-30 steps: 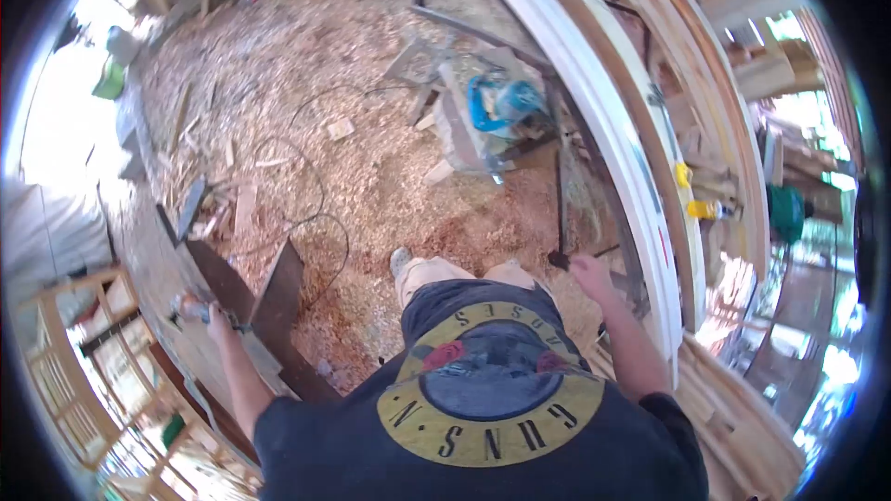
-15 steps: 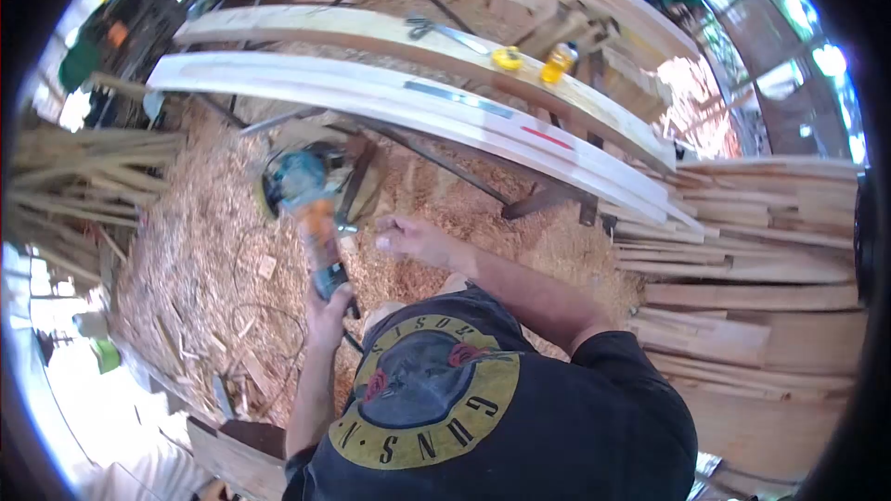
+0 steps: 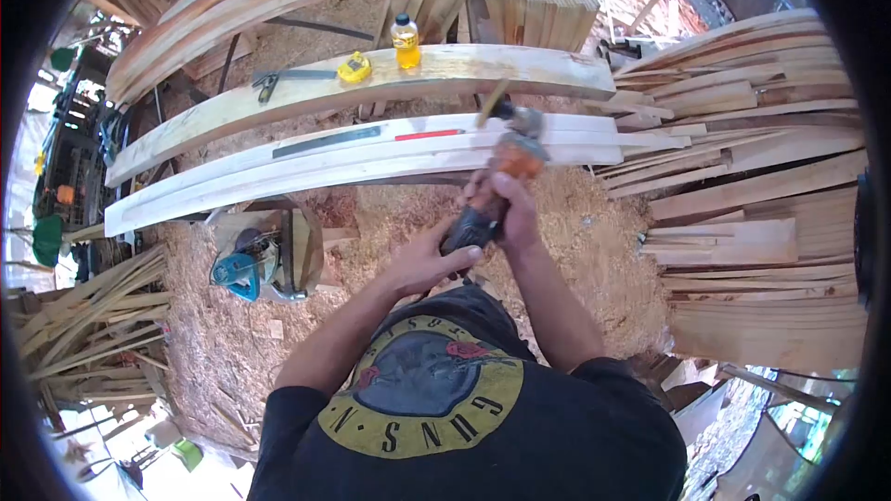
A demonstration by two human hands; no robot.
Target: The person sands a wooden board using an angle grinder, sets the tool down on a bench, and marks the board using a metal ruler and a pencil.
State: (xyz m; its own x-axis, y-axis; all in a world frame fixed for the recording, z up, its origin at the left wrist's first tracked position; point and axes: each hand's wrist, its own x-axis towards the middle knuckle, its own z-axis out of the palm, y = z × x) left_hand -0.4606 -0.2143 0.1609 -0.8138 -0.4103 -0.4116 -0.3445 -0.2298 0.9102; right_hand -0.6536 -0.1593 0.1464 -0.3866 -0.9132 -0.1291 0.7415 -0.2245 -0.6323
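Observation:
An angle grinder with an orange and dark body is held in front of my chest by both hands. My left hand is wrapped round its rear end, while my right hand grips the body nearer the head. The disc points away from me, above the right part of the pale planed boards; contact cannot be made out. The tool's head is smeared by motion. On these boards lie a red pencil-like stick and a flat metal strip.
A thick beam behind carries a yellow tape measure, a bottle of yellow liquid and a square. A teal circular saw rests on the shaving-covered floor at left. Stacked planks fill the right.
The grinder has moved from low on the left, in my left hand only, up and right to the boards. My right hand has closed on it. The camera view has turned.

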